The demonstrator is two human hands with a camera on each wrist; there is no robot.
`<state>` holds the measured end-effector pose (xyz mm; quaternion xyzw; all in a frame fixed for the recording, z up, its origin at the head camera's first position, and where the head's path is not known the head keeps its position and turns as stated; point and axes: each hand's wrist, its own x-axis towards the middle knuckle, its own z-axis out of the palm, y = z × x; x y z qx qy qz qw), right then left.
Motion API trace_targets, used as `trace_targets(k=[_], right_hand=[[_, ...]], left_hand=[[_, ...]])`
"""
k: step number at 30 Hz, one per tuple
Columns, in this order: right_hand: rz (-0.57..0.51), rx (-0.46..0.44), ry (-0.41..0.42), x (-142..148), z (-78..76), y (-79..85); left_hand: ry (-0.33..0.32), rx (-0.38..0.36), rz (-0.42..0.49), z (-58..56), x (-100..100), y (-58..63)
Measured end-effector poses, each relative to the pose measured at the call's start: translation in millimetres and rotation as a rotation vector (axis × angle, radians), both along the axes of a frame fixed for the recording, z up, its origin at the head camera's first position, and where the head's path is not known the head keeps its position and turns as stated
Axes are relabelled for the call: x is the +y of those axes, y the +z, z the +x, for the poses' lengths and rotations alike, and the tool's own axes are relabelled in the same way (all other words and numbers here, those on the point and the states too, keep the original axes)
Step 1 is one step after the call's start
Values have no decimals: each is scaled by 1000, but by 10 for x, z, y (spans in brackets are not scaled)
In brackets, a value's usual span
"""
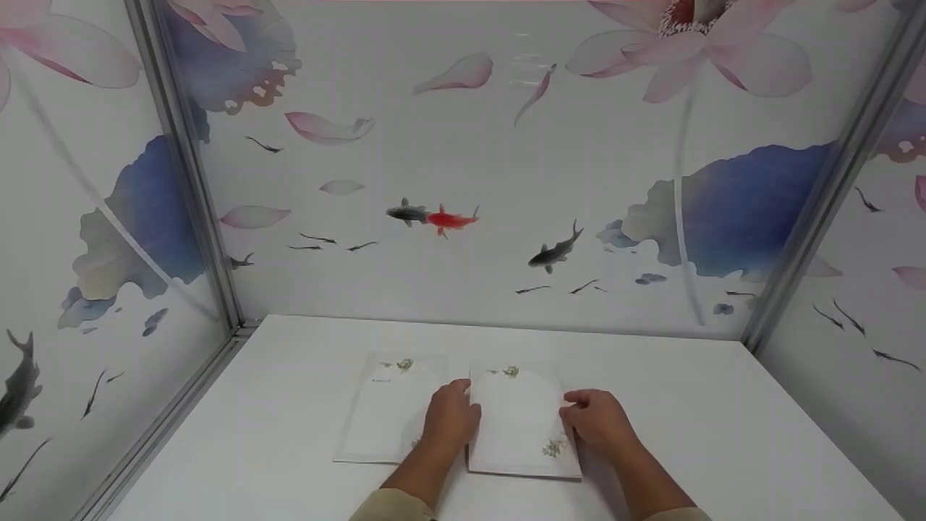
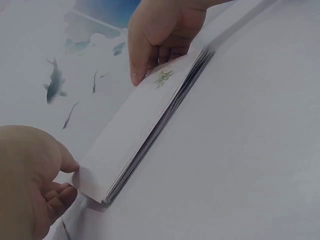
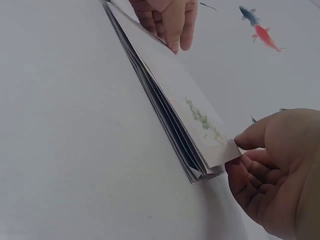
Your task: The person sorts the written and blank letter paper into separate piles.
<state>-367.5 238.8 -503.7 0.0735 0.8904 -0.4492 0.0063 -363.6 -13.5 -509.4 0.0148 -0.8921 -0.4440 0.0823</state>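
A stack of white paper sheets (image 1: 517, 416) printed with small green plant sprigs lies in front of me in the head view. My left hand (image 1: 450, 420) pinches its left edge, thumb above and fingers underneath in the left wrist view. On the opposite side, my right hand (image 1: 600, 420) pinches the right edge between thumb and fingers (image 3: 240, 175). Gaps show between the layers along the stack's near edge (image 3: 160, 100). Left of it lies a similar printed sheet (image 1: 383, 416) with a short line of text, partly covered by my left hand and forearm.
A white table (image 1: 687, 405) carries the papers. Panels with lotus and fish pictures stand behind it, with a back panel (image 1: 492, 159) and side walls. Metal posts (image 1: 195, 174) run up the corners.
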Motion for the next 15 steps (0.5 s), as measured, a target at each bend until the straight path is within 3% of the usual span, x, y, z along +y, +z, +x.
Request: trace_targets(k=[3, 10, 15], right_hand=[[-67, -19, -5, 17, 2, -3], [-98, -31, -3, 22, -19, -10], [-110, -39, -11, 50, -24, 6]], left_hand=[[20, -30, 62, -10, -37, -2], [5, -7, 56, -22, -101, -18], [15, -49, 92, -25, -71, 0]])
